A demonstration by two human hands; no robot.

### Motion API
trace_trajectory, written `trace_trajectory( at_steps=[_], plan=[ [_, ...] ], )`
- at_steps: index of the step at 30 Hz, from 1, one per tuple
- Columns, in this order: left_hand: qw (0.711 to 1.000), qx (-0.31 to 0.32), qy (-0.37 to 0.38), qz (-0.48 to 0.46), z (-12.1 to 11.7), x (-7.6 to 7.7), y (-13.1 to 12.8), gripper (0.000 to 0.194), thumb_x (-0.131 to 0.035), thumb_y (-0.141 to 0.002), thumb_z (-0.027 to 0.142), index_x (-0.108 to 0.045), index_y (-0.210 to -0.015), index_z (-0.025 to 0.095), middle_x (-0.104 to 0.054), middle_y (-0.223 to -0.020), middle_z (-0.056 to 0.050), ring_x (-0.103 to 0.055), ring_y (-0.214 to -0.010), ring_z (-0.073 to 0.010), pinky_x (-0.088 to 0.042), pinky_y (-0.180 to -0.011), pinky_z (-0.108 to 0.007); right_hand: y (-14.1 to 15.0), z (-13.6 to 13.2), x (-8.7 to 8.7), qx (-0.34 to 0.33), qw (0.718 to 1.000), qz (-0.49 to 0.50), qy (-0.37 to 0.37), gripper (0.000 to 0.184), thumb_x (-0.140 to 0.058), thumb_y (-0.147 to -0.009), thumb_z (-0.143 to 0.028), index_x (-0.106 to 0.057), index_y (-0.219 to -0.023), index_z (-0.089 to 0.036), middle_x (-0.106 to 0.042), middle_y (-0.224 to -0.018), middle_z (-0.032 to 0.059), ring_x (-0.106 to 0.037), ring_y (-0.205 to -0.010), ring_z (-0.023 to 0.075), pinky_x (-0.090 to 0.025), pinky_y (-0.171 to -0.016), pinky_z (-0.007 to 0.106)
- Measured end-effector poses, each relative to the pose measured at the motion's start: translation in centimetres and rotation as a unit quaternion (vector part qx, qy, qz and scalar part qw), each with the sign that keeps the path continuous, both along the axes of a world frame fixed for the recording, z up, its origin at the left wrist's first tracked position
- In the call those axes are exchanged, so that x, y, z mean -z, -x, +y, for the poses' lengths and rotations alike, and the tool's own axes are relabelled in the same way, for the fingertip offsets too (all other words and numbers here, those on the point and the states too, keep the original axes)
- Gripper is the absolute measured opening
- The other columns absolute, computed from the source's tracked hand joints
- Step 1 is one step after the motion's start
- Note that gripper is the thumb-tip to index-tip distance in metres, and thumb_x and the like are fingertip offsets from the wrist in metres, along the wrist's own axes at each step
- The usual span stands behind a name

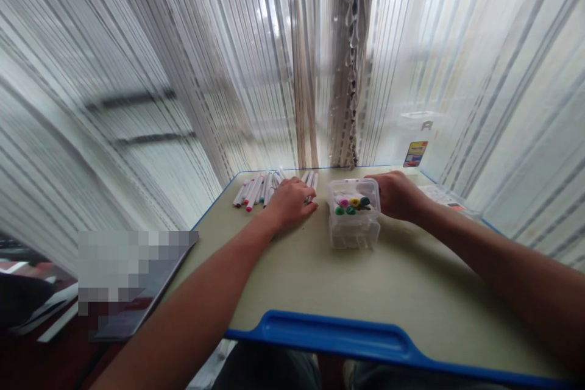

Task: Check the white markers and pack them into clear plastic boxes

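My left hand (290, 200) is over white markers near the back of the table. Its thumb and fingers look apart, with marker ends showing between them. Left of that hand lies a loose bunch of white markers (256, 190) with coloured ends, red, orange and teal among them. A clear plastic box (354, 236) stands right of the middle, and several markers (351, 202) in it show pink, yellow, green and dark ends towards me. My right hand (393, 194) grips the box's right side with curled fingers, partly hidden behind it.
A clear package (450, 200) lies at the table's right edge. Behind it stands a transparent piece with a yellow and blue label (415, 154). String curtains (256, 73) hang behind the table (292, 280). A blue tray ledge (336, 332) runs along the front.
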State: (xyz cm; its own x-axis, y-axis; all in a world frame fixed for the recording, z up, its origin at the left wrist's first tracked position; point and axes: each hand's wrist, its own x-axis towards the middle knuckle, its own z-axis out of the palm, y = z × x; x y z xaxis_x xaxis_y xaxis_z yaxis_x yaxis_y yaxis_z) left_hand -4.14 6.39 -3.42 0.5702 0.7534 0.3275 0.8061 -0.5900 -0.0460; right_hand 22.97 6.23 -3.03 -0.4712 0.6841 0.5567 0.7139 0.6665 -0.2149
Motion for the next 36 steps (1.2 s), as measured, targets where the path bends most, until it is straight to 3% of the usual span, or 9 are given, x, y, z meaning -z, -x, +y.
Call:
trace_trajectory(
  at_steps=[6,12,18,25,28,32,36],
  plan=[
    [0.998,-0.056,-0.007,0.012,-0.3,0.4,-1.4,0.024,-0.061,-0.090,0.036,-0.074,-0.099,0.018,-0.076,-0.094,-0.013,-0.066,-0.099,-0.0312,-0.049,-0.090,-0.044,-0.3,0.6,0.8,-0.003,1.000,0.001,-0.005,0.015,-0.053,-0.069,-0.021,-0.045,-0.057,-0.022,-0.055,-0.052,0.0025,-0.041,-0.047,0.0141,-0.031,-0.054,0.029],
    [0.994,-0.104,-0.014,0.019,-0.6,0.5,-2.9,0.029,-0.057,-0.088,0.031,-0.071,-0.107,0.014,-0.075,-0.099,-0.019,-0.064,-0.107,-0.0362,-0.048,-0.093,-0.048,-0.4,0.7,1.3,-0.008,1.000,-0.004,0.004,0.015,-0.055,-0.072,-0.020,-0.049,-0.058,-0.023,-0.057,-0.052,0.0030,-0.047,-0.047,0.0167,-0.035,-0.055,0.031],
    [0.990,-0.139,-0.007,-0.019,-0.7,0.0,-3.2,0.032,-0.060,-0.083,0.025,-0.072,-0.110,0.014,-0.075,-0.100,-0.017,-0.065,-0.107,-0.0341,-0.049,-0.095,-0.046,-0.5,0.7,1.2,-0.024,0.999,0.008,-0.021,0.019,-0.054,-0.075,-0.024,-0.049,-0.057,-0.023,-0.057,-0.051,0.0030,-0.044,-0.045,0.0156,-0.034,-0.051,0.030],
    [0.968,-0.193,0.002,-0.162,0.3,-1.0,-0.1,0.033,-0.060,-0.085,0.023,-0.077,-0.113,0.018,-0.079,-0.092,-0.011,-0.070,-0.100,-0.0285,-0.052,-0.095,-0.040,-0.2,0.5,0.9,-0.008,1.000,0.024,-0.012,0.019,-0.053,-0.071,-0.023,-0.045,-0.054,-0.022,-0.052,-0.049,0.0013,-0.039,-0.047,0.0131,-0.031,-0.053,0.028],
    [0.952,-0.199,0.018,-0.231,1.0,-1.2,1.6,0.025,-0.064,-0.084,0.020,-0.081,-0.103,0.018,-0.080,-0.093,-0.010,-0.073,-0.093,-0.0266,-0.052,-0.094,-0.038,0.0,0.2,0.5,0.001,0.999,0.032,-0.006,0.018,-0.052,-0.069,-0.022,-0.046,-0.052,-0.022,-0.052,-0.048,0.0010,-0.038,-0.046,0.0122,-0.030,-0.053,0.028],
    [0.922,-0.190,0.037,-0.334,1.8,-1.3,3.2,0.014,-0.070,-0.082,0.021,-0.083,-0.088,0.018,-0.080,-0.083,-0.010,-0.074,-0.083,-0.0263,-0.055,-0.085,-0.039,0.1,-0.2,-0.1,0.029,0.998,0.054,-0.016,0.017,-0.053,-0.071,-0.022,-0.056,-0.054,-0.020,-0.060,-0.052,0.0033,-0.048,-0.048,0.0141,-0.032,-0.054,0.028],
    [0.881,-0.128,0.041,-0.453,2.6,-1.3,3.3,0.025,-0.070,-0.085,0.029,-0.081,-0.102,0.015,-0.080,-0.087,-0.011,-0.075,-0.081,-0.0243,-0.058,-0.079,-0.037,-0.2,-0.2,-1.1,0.089,0.988,0.118,-0.047,0.028,-0.053,-0.084,-0.032,-0.065,-0.063,-0.018,-0.067,-0.058,0.0068,-0.059,-0.052,0.0177,-0.039,-0.057,0.029]
  ],
)
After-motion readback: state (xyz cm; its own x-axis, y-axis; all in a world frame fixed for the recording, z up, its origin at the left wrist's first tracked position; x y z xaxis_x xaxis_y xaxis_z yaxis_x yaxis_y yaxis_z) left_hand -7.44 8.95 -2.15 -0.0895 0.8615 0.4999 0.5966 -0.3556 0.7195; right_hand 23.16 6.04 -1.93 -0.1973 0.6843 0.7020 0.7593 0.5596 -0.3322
